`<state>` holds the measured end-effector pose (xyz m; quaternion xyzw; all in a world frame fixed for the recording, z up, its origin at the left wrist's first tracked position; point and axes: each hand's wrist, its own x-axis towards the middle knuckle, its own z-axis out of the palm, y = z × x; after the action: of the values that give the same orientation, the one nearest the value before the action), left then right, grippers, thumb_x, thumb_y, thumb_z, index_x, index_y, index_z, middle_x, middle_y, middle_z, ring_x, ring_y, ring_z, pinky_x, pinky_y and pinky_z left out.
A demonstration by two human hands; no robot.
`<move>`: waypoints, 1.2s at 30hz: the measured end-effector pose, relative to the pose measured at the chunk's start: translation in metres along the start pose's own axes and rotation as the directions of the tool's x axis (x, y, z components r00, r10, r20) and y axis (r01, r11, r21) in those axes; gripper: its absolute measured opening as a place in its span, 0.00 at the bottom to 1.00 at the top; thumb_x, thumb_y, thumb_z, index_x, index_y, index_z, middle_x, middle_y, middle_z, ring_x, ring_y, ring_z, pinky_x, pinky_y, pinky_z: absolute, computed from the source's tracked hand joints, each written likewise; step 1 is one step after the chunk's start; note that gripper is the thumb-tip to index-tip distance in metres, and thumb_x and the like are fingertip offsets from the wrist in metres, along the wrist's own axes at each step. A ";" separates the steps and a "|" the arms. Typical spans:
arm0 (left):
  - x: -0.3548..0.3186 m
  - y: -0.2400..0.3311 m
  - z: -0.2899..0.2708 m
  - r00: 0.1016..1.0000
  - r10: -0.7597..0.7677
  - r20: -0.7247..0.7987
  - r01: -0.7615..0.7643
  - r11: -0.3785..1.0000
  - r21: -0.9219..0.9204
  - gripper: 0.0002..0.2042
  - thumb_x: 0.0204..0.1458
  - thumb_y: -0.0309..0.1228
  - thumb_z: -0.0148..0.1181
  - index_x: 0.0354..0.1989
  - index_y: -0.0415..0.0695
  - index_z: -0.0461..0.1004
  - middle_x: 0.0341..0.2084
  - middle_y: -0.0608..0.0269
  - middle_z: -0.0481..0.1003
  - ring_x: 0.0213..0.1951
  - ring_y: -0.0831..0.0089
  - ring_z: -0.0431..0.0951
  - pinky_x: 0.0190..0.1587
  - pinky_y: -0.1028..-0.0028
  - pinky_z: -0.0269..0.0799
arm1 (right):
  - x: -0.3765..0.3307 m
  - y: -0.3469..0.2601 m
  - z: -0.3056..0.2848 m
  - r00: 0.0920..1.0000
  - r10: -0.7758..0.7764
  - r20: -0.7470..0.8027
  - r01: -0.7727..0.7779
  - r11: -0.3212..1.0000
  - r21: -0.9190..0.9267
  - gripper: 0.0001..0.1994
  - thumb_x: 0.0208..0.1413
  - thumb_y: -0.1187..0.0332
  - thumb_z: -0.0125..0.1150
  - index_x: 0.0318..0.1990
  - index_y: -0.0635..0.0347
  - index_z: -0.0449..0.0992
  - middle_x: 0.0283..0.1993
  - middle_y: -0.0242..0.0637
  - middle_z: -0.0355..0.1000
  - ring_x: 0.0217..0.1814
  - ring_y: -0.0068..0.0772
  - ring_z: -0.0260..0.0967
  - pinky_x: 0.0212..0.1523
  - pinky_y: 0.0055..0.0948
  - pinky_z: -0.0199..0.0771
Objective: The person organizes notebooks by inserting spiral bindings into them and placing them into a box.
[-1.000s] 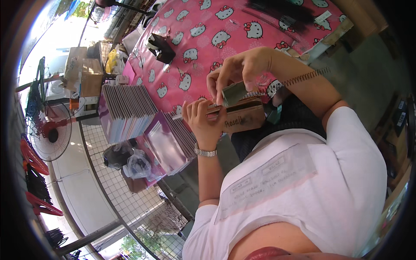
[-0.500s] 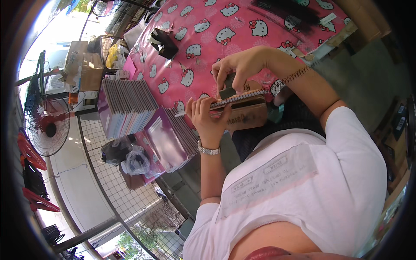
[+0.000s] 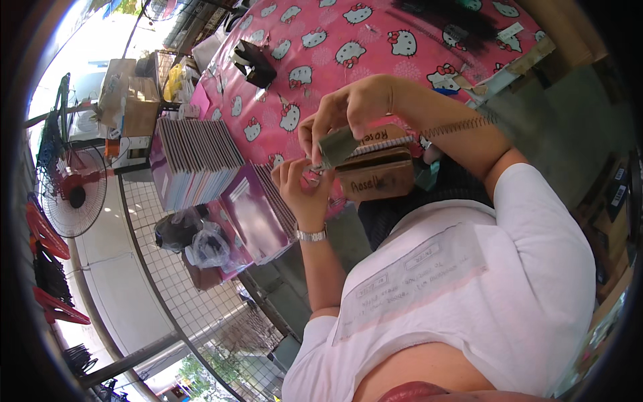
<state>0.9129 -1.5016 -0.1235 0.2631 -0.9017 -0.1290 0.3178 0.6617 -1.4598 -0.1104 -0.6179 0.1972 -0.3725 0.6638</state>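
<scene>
My right hand (image 3: 358, 104) is closed on an olive-grey rectangular piece (image 3: 339, 146), its fingers bent over the upper edge. Close to that piece's left end is my left hand (image 3: 303, 194), fingers curled inward. Something small and shiny shows at the left fingertips, too unclear to name. Beneath and right of the piece is a slotted wooden block (image 3: 375, 181) with handwriting on it. Along its slot runs a row of binding loops (image 3: 385, 145). A dark spiral coil (image 3: 462, 126) stretches on to the right, across in front of my right forearm.
A pink patterned tablecloth (image 3: 362, 53) covers the table, with a black tape-dispenser-like object (image 3: 253, 63) and a bundle of black coils (image 3: 445, 23) on it. Stacks of spiral notebooks (image 3: 197, 161) stand at left, beside plastic bags (image 3: 209, 244) and a fan (image 3: 77, 194).
The olive-grey piece has moved left and tilted in my right hand, toward my left hand. My left hand has shifted slightly left and down; the white strip by it no longer shows.
</scene>
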 end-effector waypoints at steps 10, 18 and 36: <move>0.010 0.026 0.021 0.995 0.095 0.004 -0.095 0.992 -0.085 0.19 0.28 0.30 0.77 0.32 0.44 0.75 0.30 0.61 0.74 0.39 0.57 0.71 0.44 0.61 0.68 | -0.031 -0.007 0.006 0.998 0.006 -0.055 -0.002 0.998 0.059 0.29 0.32 0.68 0.68 0.50 0.65 0.80 0.50 0.35 0.65 0.53 0.30 0.64 0.55 0.28 0.64; 0.008 0.025 0.013 0.996 0.082 0.045 -0.078 0.993 -0.089 0.19 0.31 0.28 0.75 0.34 0.43 0.74 0.30 0.59 0.75 0.39 0.56 0.71 0.45 0.60 0.68 | -0.020 -0.010 0.004 0.999 0.024 -0.029 -0.025 0.999 -0.030 0.29 0.32 0.71 0.66 0.50 0.65 0.80 0.50 0.33 0.64 0.51 0.29 0.65 0.53 0.27 0.65; 0.017 -0.018 -0.008 0.926 -0.146 0.348 0.312 0.814 -0.490 0.13 0.41 0.14 0.67 0.37 0.36 0.75 0.38 0.61 0.72 0.36 0.75 0.75 0.37 0.76 0.74 | -0.003 -0.003 -0.003 0.994 0.112 -0.004 -0.112 0.993 -0.022 0.29 0.35 0.72 0.69 0.52 0.61 0.80 0.52 0.32 0.63 0.51 0.29 0.66 0.51 0.27 0.66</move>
<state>0.9144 -1.5267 -0.1160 0.2492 -0.8273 -0.4516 0.2226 0.6570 -1.4591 -0.1084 -0.6127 0.2365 -0.3332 0.6765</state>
